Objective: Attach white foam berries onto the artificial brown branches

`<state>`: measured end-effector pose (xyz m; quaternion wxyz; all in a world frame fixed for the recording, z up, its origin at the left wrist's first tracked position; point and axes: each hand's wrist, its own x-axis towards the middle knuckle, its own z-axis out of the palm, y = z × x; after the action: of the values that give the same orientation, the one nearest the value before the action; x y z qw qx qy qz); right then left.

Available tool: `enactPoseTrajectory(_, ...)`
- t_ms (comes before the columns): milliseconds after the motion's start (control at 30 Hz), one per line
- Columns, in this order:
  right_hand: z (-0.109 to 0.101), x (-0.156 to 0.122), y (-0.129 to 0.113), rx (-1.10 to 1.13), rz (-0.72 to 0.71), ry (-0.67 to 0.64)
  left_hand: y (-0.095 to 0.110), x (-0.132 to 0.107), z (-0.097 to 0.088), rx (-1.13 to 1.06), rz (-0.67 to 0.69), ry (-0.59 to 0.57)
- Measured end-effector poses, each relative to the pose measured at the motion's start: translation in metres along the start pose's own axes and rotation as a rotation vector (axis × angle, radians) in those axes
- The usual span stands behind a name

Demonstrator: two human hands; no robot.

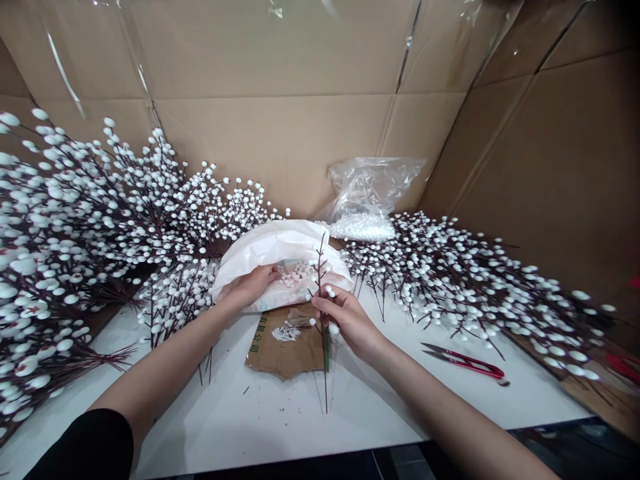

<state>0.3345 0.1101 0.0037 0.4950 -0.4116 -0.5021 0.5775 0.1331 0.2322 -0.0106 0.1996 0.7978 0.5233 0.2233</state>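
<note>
My right hand [345, 319] is closed around a thin dark twig [321, 267] that stands upright, with a few white foam buds on it. My left hand [253, 285] reaches into a white plastic bag [273, 248] of small white and pinkish foam beads [295, 272]; its fingers are curled among the beads and partly hidden. Both hands are over the white table [280, 420], just behind a scrap of brown cardboard [287, 350].
Heaps of branches with white buds lie at the left [75, 233] and at the right [465, 280]. A clear bag of white beads [367, 200] stands at the back. Red snips [465, 362] lie right of my right hand. Cardboard walls [300, 100] surround the table.
</note>
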Motion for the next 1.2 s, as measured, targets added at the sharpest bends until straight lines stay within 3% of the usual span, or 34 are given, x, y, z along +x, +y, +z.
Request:
enactPoseTrajectory(167, 0.003, -0.002, -0.003, 0.062, -0.032, -0.023, 0.023, -0.028, -0.009, -0.115, 0.065, 0.085)
enactPoseTrajectory(367, 0.007, -0.003, -0.006, 0.143, -0.028, 0.036, 0.052, -0.085, -0.002, -0.635, -0.011, 0.184)
enactPoseTrajectory(500, 0.01, -0.005, -0.006, 0.231, 0.044, 0.076, 0.062, -0.107, 0.007, -0.665, 0.123, 0.258)
enactPoseTrajectory(667, 0.014, -0.009, -0.008, 0.234, 0.071, -0.012, 0.063, -0.111, 0.011, -0.64, 0.277, 0.341)
enactPoseTrajectory(1000, 0.017, -0.013, -0.006, 0.19, 0.053, -0.179, 0.064, -0.116, 0.019, -0.632, 0.324, 0.334)
enactPoseTrajectory(1200, 0.016, -0.012, -0.004, 0.177, 0.055, -0.202, 0.063, -0.115, 0.018, -0.617, 0.348, 0.339)
